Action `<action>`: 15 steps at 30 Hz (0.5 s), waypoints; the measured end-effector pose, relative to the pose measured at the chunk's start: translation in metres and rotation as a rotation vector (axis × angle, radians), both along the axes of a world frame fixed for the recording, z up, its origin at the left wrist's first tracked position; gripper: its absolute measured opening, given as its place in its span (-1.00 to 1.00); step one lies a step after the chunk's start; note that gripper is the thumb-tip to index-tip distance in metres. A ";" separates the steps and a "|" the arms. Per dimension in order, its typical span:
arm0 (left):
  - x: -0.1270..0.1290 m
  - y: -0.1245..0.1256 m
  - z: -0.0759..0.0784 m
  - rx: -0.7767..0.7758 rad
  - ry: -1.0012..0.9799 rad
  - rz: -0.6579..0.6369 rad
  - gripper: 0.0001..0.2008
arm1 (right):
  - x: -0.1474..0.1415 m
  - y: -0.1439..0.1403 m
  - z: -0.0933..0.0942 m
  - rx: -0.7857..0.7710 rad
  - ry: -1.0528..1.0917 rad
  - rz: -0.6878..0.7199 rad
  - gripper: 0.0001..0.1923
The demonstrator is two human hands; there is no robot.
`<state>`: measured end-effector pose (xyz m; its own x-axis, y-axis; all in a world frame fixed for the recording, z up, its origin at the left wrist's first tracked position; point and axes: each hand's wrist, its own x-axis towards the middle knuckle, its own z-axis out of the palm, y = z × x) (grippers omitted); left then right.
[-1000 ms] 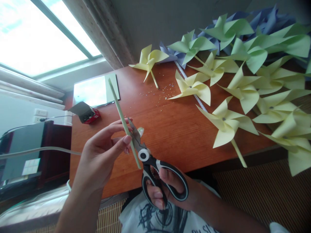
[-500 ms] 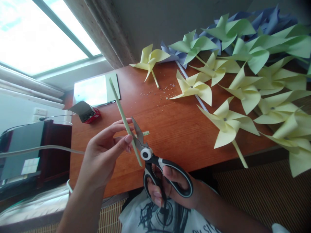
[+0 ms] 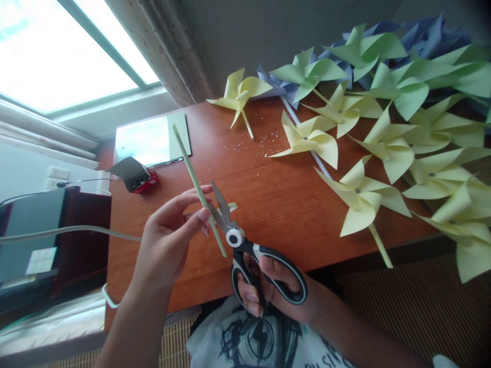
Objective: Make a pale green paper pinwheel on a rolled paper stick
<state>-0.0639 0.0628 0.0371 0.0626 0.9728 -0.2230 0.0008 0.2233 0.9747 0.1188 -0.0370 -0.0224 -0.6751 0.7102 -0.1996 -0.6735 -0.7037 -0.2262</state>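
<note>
Steadily enough, the left hand (image 3: 166,237) pinches a pale green stick (image 3: 194,174) between thumb and fingers, gripping it below its middle. The stick is held up at a slant over the left part of the reddish-brown worktop (image 3: 268,214), its upper end leaning toward the window (image 3: 76,56). The right hand (image 3: 274,301) is curled around the scissors (image 3: 235,237), thumb through one black-and-white loop and fingers in the other. Their blades stand apart; one reaches to the stick right by the left thumb, though whether it touches cannot be told. A small pale strip (image 3: 232,206) shows behind the blades, its support unclear.

Beyond the hands, an open red box (image 3: 134,176) sits near a flat, shiny panel (image 3: 141,140) at the window side. Tiny specks (image 3: 265,154) lie scattered beside a lone yellow pinwheel (image 3: 238,97). More yellow pinwheels (image 3: 358,191) spread over the right side, the nearest one's stick poking past the front edge. Green pinwheels (image 3: 305,74) lie behind them, with bluish pinwheels (image 3: 433,38) heaped farthest back.
</note>
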 end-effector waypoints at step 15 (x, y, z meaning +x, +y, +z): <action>0.003 -0.001 0.001 0.019 -0.088 0.023 -0.84 | 0.000 0.007 0.019 0.104 -0.341 -0.003 -0.45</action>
